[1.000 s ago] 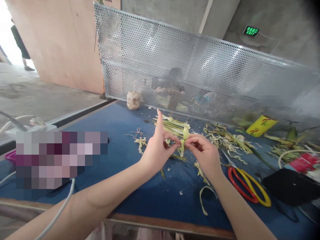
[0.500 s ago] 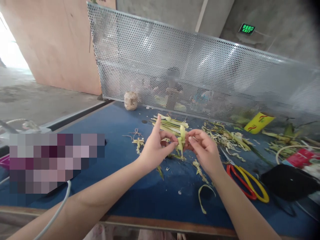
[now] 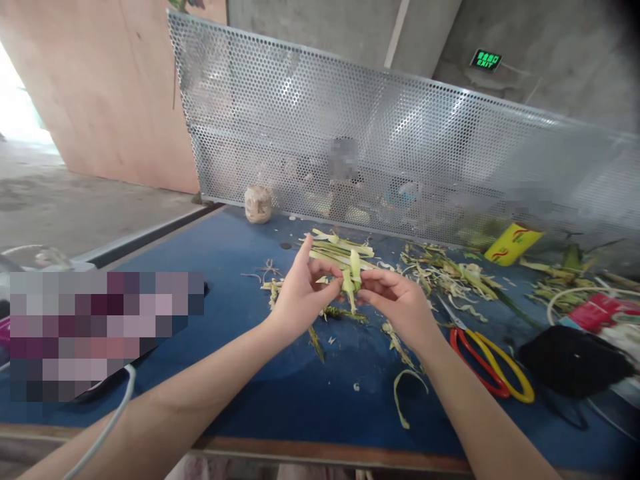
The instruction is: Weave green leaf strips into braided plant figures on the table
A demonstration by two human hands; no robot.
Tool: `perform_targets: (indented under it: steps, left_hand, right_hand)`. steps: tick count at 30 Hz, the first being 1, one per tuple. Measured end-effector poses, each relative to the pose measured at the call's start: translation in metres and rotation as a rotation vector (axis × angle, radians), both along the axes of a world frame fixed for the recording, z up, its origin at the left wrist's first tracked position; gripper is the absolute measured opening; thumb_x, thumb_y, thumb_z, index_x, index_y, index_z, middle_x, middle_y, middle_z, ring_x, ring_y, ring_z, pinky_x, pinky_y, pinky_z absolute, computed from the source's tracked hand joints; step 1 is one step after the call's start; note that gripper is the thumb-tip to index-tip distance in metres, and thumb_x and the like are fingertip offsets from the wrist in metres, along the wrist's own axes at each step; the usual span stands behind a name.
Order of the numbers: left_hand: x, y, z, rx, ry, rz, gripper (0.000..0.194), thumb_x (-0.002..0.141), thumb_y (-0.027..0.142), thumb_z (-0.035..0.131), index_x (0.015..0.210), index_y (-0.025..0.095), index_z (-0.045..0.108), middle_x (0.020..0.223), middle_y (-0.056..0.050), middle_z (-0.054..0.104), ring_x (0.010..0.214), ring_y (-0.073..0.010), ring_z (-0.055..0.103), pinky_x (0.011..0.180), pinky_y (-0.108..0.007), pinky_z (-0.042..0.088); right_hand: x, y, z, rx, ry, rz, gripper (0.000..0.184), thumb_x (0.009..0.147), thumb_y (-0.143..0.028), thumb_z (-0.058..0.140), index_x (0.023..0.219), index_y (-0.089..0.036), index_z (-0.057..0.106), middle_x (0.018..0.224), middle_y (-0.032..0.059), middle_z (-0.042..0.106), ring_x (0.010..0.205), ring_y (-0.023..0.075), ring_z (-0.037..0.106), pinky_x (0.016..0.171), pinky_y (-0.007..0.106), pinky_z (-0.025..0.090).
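Note:
A small folded piece of pale green leaf strip (image 3: 351,283) is pinched between my two hands above the blue table. My left hand (image 3: 303,293) grips its left side between thumb and fingertips, with one finger pointing up. On the other side, my right hand (image 3: 403,303) has its thumb and fingertips closed at the leaf's right edge. The fingers partly hide how the strip is folded. Behind my hands lies a bundle of flat green leaf strips (image 3: 340,248). Darker plant scraps (image 3: 345,313) lie beneath the hands.
Scissors (image 3: 483,357) with red and yellow handles lie right of my right arm, beside a black item (image 3: 575,360). Leaf scraps (image 3: 450,273), a yellow roll (image 3: 513,244) and a beige carved block (image 3: 259,204) sit toward the perforated metal screen (image 3: 320,120). A white cable (image 3: 107,427) crosses my left forearm.
My right fingertips have come in closer against the leaf piece. Both hands and the leaf appear slightly further left, as the whole view has shifted a little.

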State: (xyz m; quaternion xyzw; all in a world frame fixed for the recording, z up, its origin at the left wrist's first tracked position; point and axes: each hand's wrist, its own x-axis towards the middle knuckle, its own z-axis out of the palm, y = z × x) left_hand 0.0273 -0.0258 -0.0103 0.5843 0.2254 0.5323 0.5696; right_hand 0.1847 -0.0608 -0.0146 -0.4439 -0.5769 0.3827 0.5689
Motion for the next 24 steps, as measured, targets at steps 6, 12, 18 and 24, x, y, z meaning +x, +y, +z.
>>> perform_targets:
  steps: [6, 12, 18, 24]
  left_hand:
    - [0.001, -0.001, -0.003, 0.036, 0.046, 0.007, 0.079, 0.070, 0.009, 0.056, 0.136, 0.018, 0.013, 0.078, 0.001, 0.049, 0.072, -0.0123, 0.053, 0.059, -0.025, 0.053]
    - [0.002, -0.001, -0.008, 0.110, 0.107, 0.111, 0.069, 0.072, 0.012, 0.054, 0.132, 0.020, 0.020, 0.080, 0.000, 0.047, 0.078, -0.0136, 0.053, 0.061, -0.026, 0.054]
    - [0.002, 0.000, -0.011, 0.237, 0.242, 0.197, 0.063, 0.075, 0.011, 0.049, 0.131, 0.018, 0.023, 0.080, -0.001, 0.047, 0.078, -0.0136, 0.052, 0.055, -0.021, 0.050]
    - [0.004, -0.003, -0.014, 0.334, 0.280, 0.227, 0.056, 0.076, 0.009, 0.047, 0.128, 0.020, 0.029, 0.081, -0.001, 0.046, 0.080, -0.0129, 0.052, 0.052, -0.016, 0.047]
  right_hand:
    - [0.000, 0.000, 0.001, 0.025, -0.047, -0.036, 0.016, 0.065, -0.018, 0.067, 0.081, -0.018, 0.063, 0.067, -0.0010, 0.067, 0.057, 0.0127, 0.062, 0.062, 0.030, 0.053]
    - [-0.003, -0.003, 0.001, 0.038, -0.165, -0.137, 0.014, 0.068, -0.019, 0.063, 0.083, -0.019, 0.064, 0.072, 0.0019, 0.068, 0.058, 0.0151, 0.063, 0.061, 0.032, 0.053]
    - [-0.006, -0.004, 0.000, -0.017, -0.139, -0.118, 0.016, 0.070, -0.023, 0.062, 0.085, -0.017, 0.062, 0.072, 0.0036, 0.066, 0.063, 0.0167, 0.063, 0.063, 0.034, 0.054]
    - [-0.014, 0.000, -0.005, -0.060, -0.013, -0.032, 0.031, 0.068, -0.029, 0.065, 0.095, -0.020, 0.053, 0.085, 0.0028, 0.060, 0.058, 0.0116, 0.057, 0.046, 0.024, 0.049]
